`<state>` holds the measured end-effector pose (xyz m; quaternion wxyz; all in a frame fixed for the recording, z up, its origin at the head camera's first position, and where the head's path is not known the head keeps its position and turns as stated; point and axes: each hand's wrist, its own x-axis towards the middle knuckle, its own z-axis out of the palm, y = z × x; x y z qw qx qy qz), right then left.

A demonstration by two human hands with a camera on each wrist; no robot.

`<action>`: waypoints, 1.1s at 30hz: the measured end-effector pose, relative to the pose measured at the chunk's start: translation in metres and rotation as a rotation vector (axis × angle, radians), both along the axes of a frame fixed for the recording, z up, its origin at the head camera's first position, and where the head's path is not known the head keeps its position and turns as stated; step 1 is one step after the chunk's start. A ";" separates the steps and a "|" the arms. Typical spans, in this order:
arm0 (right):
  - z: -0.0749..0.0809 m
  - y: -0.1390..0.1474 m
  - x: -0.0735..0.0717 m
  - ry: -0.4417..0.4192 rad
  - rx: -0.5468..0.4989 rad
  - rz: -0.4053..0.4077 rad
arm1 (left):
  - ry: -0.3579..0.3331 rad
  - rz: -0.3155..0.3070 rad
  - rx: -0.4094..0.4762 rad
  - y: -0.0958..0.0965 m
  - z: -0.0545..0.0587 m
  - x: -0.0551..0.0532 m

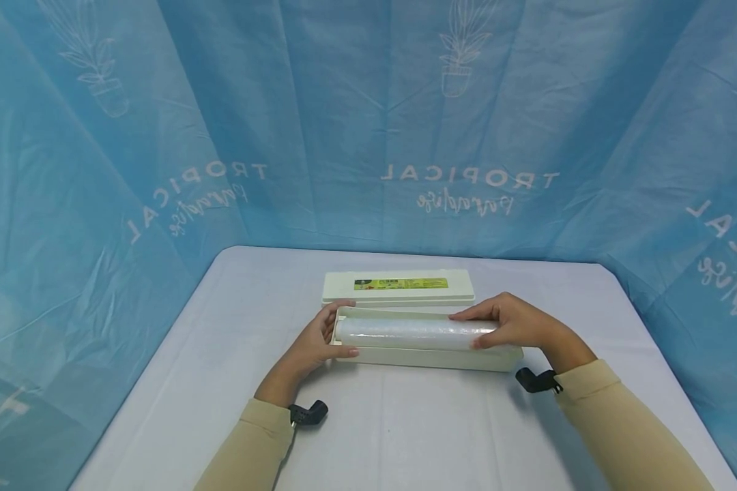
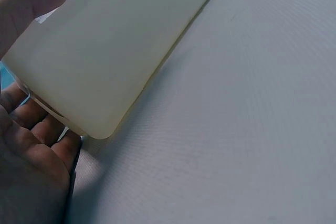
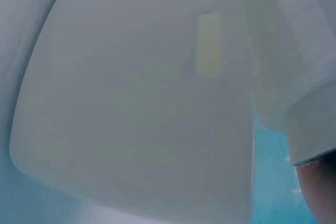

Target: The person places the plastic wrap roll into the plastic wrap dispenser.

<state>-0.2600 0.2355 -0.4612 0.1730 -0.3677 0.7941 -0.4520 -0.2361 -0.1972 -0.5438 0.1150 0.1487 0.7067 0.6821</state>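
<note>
A long cream plastic box (image 1: 417,357) lies lengthwise on the table, open at the top. Along its opening is a roll of clear cling film (image 1: 399,332), its upper side showing above the front wall. My left hand (image 1: 312,341) grips the box's left end, thumb on the front wall and fingers round the end, as the left wrist view shows with the box's wall (image 2: 115,51). With thumb in front and fingers behind, my right hand (image 1: 522,324) holds the roll near its right end. In the right wrist view the roll's end (image 3: 310,124) stands above the box's edge.
Just behind the box lies its matching cream lid (image 1: 338,286), bearing a yellow-green label (image 1: 401,284). A white cloth covers the table (image 1: 430,429). Blue printed curtains (image 1: 344,136) hang at the back and sides.
</note>
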 end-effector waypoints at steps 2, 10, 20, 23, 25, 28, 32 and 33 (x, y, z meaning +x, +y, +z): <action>-0.001 0.001 -0.001 -0.007 0.000 0.002 | 0.005 0.001 -0.006 0.000 0.000 0.000; -0.005 0.003 -0.006 -0.024 -0.006 0.021 | 0.006 0.003 -0.012 -0.001 -0.001 -0.001; -0.007 0.003 -0.011 -0.060 -0.002 0.038 | 0.001 0.003 -0.011 -0.001 -0.001 0.000; -0.010 0.003 -0.012 -0.065 0.003 0.031 | 0.003 0.000 -0.012 -0.001 0.000 0.000; -0.011 0.003 -0.012 -0.066 0.011 0.020 | 0.004 0.001 -0.013 -0.001 0.000 0.000; -0.013 0.002 -0.012 -0.062 0.019 0.006 | 0.001 0.002 -0.012 0.000 0.000 0.001; -0.014 0.002 -0.011 -0.066 0.032 -0.004 | -0.001 0.003 -0.010 -0.001 0.000 0.000; -0.014 0.002 -0.011 -0.069 0.039 -0.008 | -0.001 0.003 -0.010 -0.001 0.000 0.000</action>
